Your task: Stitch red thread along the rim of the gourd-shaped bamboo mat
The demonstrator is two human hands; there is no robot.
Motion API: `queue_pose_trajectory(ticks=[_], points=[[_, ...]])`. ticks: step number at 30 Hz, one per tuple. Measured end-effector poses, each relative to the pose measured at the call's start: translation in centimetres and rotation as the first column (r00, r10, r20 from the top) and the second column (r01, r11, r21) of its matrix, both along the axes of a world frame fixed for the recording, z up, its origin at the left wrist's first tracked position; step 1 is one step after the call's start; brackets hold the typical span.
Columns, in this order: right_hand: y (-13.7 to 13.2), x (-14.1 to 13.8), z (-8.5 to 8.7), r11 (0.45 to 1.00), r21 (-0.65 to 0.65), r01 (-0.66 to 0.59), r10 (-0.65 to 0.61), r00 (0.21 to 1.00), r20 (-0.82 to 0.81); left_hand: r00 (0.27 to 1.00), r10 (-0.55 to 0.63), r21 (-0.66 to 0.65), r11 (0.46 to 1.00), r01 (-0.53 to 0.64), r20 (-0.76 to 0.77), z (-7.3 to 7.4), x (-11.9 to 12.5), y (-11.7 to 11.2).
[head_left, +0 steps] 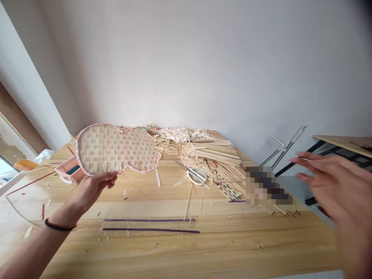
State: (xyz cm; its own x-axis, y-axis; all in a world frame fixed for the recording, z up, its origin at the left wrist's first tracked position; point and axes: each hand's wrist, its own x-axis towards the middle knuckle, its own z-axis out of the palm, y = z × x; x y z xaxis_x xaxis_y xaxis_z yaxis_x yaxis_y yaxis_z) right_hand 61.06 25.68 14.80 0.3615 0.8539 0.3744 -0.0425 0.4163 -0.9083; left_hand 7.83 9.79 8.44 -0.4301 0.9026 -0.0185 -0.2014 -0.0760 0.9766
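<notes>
My left hand [92, 186] is raised over the wooden table [180, 248] and grips the lower edge of a flat woven bamboo piece [116, 149], gourd-shaped with a pink-trimmed rim. A dark band circles my left wrist. My right hand [334, 182] hovers at the right edge of the table with its fingers stretched out and apart, holding nothing; it is smeared by motion.
White-handled scissors [195, 174] lie mid-table beside a heap of bamboo strips [203, 149] and woven offcuts. A pink box [70, 172] sits at the left. Two purple strips [151, 225] lie near the front. Another table [345, 141] stands at the right.
</notes>
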Motion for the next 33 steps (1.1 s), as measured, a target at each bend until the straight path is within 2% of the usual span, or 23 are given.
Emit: queue_pose_trajectory(ticks=[1, 2, 3, 4, 5, 8, 9, 10, 13, 15, 17, 21, 23, 27, 33], points=[[-0.8, -2.2, 0.3, 0.993, -0.052, -0.103, 0.102, 0.995, -0.017, 0.999, -0.038, -0.009, 0.999, 0.038, -0.001, -0.4, 1.0, 0.2], [-1.6, -4.6, 0.6, 0.977, -0.049, -0.207, 0.207, 0.978, -0.013, 0.997, -0.075, -0.015, 0.997, 0.075, 0.0, -0.7, 1.9, 0.3], [-2.5, -7.0, 0.7, 0.947, -0.022, -0.321, 0.322, 0.947, 0.013, 0.995, -0.105, -0.016, 0.994, 0.105, 0.004, -1.1, 2.7, 0.5], [-3.2, -9.5, 0.7, 0.894, -0.003, -0.448, 0.447, 0.893, 0.057, 0.992, -0.128, -0.013, 0.992, 0.129, 0.009, -1.4, 3.4, 0.6], [-3.9, -11.9, 0.5, 0.82, 0.03, -0.571, 0.566, 0.819, 0.094, 0.99, -0.144, -0.01, 0.99, 0.144, 0.013, -1.7, 4.0, 0.8], [-5.2, -18.4, -0.8, 0.55, -0.099, -0.83, 0.828, 0.525, 0.197, 0.988, -0.152, -0.005, 0.988, 0.152, 0.019, -2.4, 4.9, 1.0], [-5.6, -20.3, -1.5, 0.491, -0.139, -0.86, 0.862, 0.458, 0.216, 0.988, -0.151, -0.007, 0.988, 0.151, 0.022, -2.6, 5.0, 1.0], [-5.9, -22.0, -2.2, 0.472, -0.16, -0.867, 0.868, 0.426, 0.254, 0.988, -0.15, -0.008, 0.989, 0.15, 0.027, -2.7, 5.0, 1.0], [-6.9, -26.2, -4.8, 0.507, -0.144, -0.85, 0.83, 0.436, 0.347, 0.987, -0.156, -0.014, 0.988, 0.156, 0.041, -3.1, 4.8, 0.8], [-7.6, -28.0, -6.6, 0.515, -0.137, -0.846, 0.813, 0.431, 0.392, 0.986, -0.163, -0.021, 0.986, 0.164, 0.047, -3.4, 4.8, 0.7], [-8.2, -28.9, -8.1, 0.539, -0.121, -0.834, 0.789, 0.449, 0.419, 0.984, -0.167, -0.029, 0.985, 0.169, 0.058, -3.6, 4.9, 0.6], [-8.7, -29.0, -10.2, 0.635, -0.07, -0.769, 0.696, 0.531, 0.484, 0.987, -0.151, -0.046, 0.987, 0.154, 0.054, -3.8, 5.2, 0.3], [-8.8, -28.9, -10.6, 0.67, -0.052, -0.74, 0.657, 0.56, 0.505, 0.991, -0.128, -0.055, 0.99, 0.129, 0.035, -3.8, 5.4, 0.2], [-8.8, -28.8, -10.8, 0.704, -0.042, -0.709, 0.619, 0.583, 0.527, 0.994, -0.107, -0.072, 0.992, 0.107, 0.006, -3.8, 5.5, 0.1], [-8.8, -28.7, -10.4, 0.716, -0.051, -0.696, 0.608, 0.587, 0.534, 0.991, -0.127, -0.06, 0.99, 0.124, -0.048, -3.6, 5.6, 0.0]])
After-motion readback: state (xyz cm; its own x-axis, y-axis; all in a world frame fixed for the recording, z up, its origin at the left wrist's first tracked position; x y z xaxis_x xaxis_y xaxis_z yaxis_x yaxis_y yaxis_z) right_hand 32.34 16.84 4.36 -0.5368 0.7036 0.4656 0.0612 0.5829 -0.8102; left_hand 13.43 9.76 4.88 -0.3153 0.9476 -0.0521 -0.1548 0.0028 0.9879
